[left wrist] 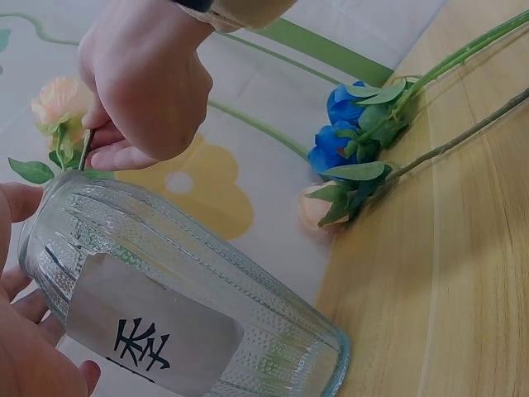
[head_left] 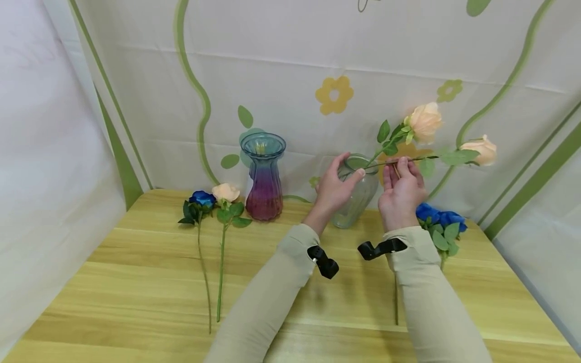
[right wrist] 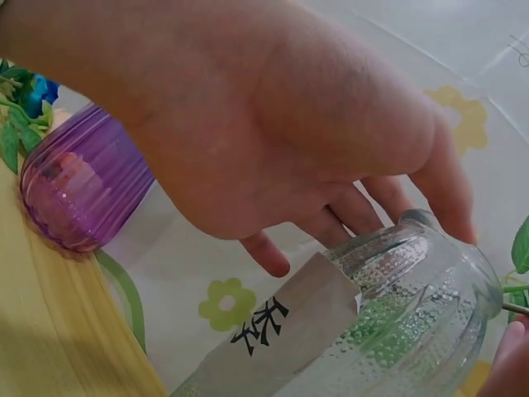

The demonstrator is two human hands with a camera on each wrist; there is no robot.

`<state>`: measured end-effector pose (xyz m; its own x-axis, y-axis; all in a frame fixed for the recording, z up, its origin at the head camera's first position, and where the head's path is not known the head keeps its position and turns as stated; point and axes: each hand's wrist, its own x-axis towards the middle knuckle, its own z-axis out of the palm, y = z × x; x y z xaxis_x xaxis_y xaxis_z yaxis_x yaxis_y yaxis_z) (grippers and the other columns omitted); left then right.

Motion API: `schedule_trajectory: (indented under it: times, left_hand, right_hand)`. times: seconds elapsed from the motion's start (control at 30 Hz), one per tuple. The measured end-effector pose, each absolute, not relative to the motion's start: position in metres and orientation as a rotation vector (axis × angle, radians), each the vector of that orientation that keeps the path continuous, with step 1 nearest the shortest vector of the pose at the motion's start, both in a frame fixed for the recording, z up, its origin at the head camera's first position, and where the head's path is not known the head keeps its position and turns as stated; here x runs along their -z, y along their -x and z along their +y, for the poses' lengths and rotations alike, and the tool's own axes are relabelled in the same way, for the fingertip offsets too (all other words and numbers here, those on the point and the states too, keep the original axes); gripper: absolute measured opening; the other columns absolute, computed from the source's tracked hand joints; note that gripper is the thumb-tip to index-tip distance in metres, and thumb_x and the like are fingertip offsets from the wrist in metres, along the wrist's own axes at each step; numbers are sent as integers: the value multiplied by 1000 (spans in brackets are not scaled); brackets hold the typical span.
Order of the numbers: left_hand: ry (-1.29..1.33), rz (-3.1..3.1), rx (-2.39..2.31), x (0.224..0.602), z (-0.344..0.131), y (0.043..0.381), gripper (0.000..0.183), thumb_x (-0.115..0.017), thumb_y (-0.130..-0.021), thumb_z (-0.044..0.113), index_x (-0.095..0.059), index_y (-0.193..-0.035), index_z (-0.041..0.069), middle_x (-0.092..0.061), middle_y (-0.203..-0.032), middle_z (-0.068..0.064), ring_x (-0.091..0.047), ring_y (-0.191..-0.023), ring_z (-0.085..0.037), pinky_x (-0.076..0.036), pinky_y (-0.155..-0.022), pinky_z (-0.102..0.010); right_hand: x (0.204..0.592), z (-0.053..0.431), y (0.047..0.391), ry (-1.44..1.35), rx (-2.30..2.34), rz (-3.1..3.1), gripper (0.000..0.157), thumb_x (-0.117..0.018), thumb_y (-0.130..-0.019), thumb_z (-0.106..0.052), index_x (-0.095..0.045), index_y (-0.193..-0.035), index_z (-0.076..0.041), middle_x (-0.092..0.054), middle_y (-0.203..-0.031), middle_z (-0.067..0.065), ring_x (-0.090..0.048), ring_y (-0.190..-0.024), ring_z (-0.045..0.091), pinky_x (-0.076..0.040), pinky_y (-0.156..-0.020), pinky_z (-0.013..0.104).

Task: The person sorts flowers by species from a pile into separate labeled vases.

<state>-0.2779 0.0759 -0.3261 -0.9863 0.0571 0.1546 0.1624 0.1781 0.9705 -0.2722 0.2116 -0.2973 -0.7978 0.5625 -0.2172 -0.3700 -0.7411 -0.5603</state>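
Note:
My left hand (head_left: 333, 189) grips the neck of a clear ribbed glass vase (head_left: 358, 204), which leans to the right in the head view. A paper label (left wrist: 157, 331) with black characters is stuck on its side. One peach artificial rose (head_left: 425, 122) stands with its stem in the vase mouth. Close beside the rim, my right hand (head_left: 404, 194) pinches the stem of a second peach rose (head_left: 482, 150). That stem lies nearly level, its bloom pointing right and its thin end at the vase mouth. In the right wrist view the left hand (right wrist: 281, 124) spans the vase neck.
A blue-to-purple glass vase (head_left: 265, 181) stands left of the clear one. Farther left, a blue rose (head_left: 202, 199) and a peach rose (head_left: 225, 193) lie on the wooden table (head_left: 136, 282). Blue roses (head_left: 440, 217) lie at the right, partly behind the right forearm. A patterned cloth (head_left: 290, 101) hangs behind.

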Motion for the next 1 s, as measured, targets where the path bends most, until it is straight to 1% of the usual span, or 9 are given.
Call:
schedule_trajectory:
  times: [0.13,0.4,0.5,0.63,0.73,0.8,0.87,0.93,1.0]
  left_hand:
    - [221,-2347,1945,326,76,279,66,-71,-100,43,-45,-160,36,-48,-166,5,-46,-153,-26,-14,-130,-60]
    - [225,-2341,1941,327,75,279,67,-72,-99,43,-45,-160,36,-49,-166,6,-48,-151,-25,-15,-129,-59]
    - [218,-2344,1939,327,75,279,67,-72,-99,43,-45,-160,36,-49,-166,6,-48,-151,-26,-15,-129,-59]
    - [211,-2344,1942,327,76,279,65,-72,-100,43,-46,-159,37,-49,-166,6,-48,-152,-26,-15,-129,-59]
    - [215,-2339,1946,327,76,279,65,-72,-100,43,-46,-159,37,-49,-166,6,-48,-152,-26,-17,-129,-58]
    - [219,-2334,1947,327,76,280,64,-72,-100,42,-47,-159,36,-49,-166,5,-48,-151,-26,-17,-128,-58]
    - [221,-2331,1945,327,76,280,64,-72,-99,42,-47,-159,36,-49,-166,5,-49,-151,-26,-17,-128,-59]
    - [218,-2333,1938,328,76,280,65,-72,-99,43,-47,-158,36,-50,-165,6,-49,-151,-26,-18,-128,-59]
    - [218,-2337,1932,329,76,281,65,-72,-99,44,-48,-158,36,-50,-165,6,-49,-151,-26,-18,-128,-59]
  right_hand:
    - [298,210,273,519,-2491,-691,9,-79,-94,-10,-74,-101,-9,-76,-100,7,-74,-93,22,-62,-89,31]
    - [302,206,278,473,-2499,-780,12,-77,-96,-11,-73,-106,-11,-76,-100,8,-70,-96,23,-60,-90,30]
    - [304,203,280,467,-2475,-821,13,-78,-95,-11,-75,-108,-9,-78,-101,9,-71,-96,23,-56,-91,28]
    - [307,200,283,444,-2461,-847,18,-78,-95,-10,-77,-113,-6,-79,-109,9,-71,-99,21,-49,-88,27]
    - [310,198,285,431,-2453,-853,21,-78,-94,-8,-78,-116,-4,-80,-113,9,-71,-101,20,-49,-86,25]
    - [311,196,287,428,-2441,-863,20,-79,-94,-8,-79,-114,-4,-80,-111,8,-72,-101,19,-51,-86,24]
    - [313,195,289,426,-2430,-867,16,-80,-93,-7,-79,-109,-4,-81,-106,7,-72,-99,18,-54,-87,24]
    - [315,193,290,419,-2412,-889,10,-81,-92,-5,-79,-102,-4,-81,-100,5,-73,-96,18,-56,-92,26]
    - [317,192,291,408,-2383,-923,5,-81,-91,-4,-78,-95,-4,-80,-95,4,-72,-94,16,-55,-97,29]
